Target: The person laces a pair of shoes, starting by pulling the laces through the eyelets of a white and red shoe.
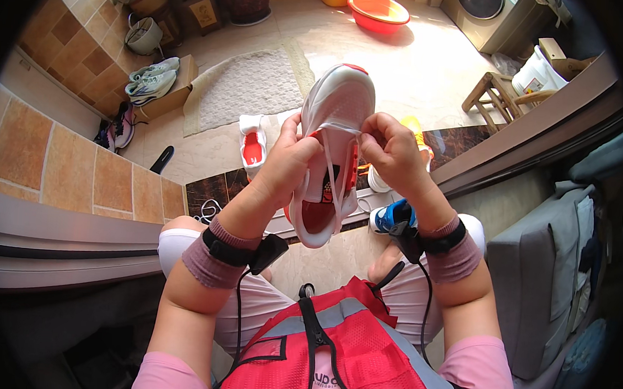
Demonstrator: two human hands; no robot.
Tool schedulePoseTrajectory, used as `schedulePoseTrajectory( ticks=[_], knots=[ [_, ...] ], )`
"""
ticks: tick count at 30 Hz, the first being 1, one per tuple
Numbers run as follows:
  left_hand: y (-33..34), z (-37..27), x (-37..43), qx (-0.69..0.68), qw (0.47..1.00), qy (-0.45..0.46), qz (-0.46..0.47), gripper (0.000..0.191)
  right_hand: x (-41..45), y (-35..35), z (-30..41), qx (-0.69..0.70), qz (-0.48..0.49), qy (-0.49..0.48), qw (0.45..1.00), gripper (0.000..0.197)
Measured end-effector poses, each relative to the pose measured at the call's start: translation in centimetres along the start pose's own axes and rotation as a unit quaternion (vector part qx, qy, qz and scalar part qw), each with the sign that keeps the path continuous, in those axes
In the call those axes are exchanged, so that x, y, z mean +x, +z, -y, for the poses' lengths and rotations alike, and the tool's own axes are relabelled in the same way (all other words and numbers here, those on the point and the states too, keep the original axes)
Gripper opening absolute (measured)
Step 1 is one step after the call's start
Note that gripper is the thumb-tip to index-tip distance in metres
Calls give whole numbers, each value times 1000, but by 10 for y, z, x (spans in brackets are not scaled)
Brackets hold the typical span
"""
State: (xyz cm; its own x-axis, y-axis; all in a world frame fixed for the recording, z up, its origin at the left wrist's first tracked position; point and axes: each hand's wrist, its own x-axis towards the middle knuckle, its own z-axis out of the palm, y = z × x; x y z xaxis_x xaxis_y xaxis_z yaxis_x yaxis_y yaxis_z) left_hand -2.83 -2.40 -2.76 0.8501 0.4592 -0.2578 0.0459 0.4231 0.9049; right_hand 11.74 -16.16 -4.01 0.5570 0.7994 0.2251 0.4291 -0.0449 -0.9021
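Observation:
A white sneaker (341,100) with red trim is held up before me, its toe pointing away and its opening towards me. My left hand (292,158) grips the sneaker's left side near the lace eyelets, thumb on the upper. At the right eyelets, my right hand (392,148) pinches the white shoelace (342,128) between thumb and fingers. The lace crosses the upper near the toe, and a loose length hangs down over the tongue into the opening. Another white shoe (253,143) with a red insole rests on the floor beyond my left hand.
A blue-and-white shoe (393,216) is below my right wrist. An orange-yellow shoe (414,128) lies partly behind my right hand. A loose white lace (210,209) and a dark insole (162,158) are at left. Farther off are a bath mat (248,83), a red basin (378,14) and a wooden stool (491,98).

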Motion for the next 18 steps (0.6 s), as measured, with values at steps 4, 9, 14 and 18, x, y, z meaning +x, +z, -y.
schedulePoseTrajectory(
  ticks=[4, 9, 14, 18],
  knots=[
    [-3, 4, 5, 14, 1000, 9, -12, 70, -5, 3, -4, -230, -92, -97, 964, 44],
    [-8, 7, 2, 12, 1000, -5, 4, 67, -8, 15, -8, 200, 25, 158, 967, 105],
    [-22, 28, 7, 48, 998, -40, 29, 60, -13, 27, -16, 274, 67, 262, 923, 109],
    [-24, 34, 10, -1, 998, -49, 42, 60, -17, 30, -18, 301, 72, 282, 908, 113]
  ],
)
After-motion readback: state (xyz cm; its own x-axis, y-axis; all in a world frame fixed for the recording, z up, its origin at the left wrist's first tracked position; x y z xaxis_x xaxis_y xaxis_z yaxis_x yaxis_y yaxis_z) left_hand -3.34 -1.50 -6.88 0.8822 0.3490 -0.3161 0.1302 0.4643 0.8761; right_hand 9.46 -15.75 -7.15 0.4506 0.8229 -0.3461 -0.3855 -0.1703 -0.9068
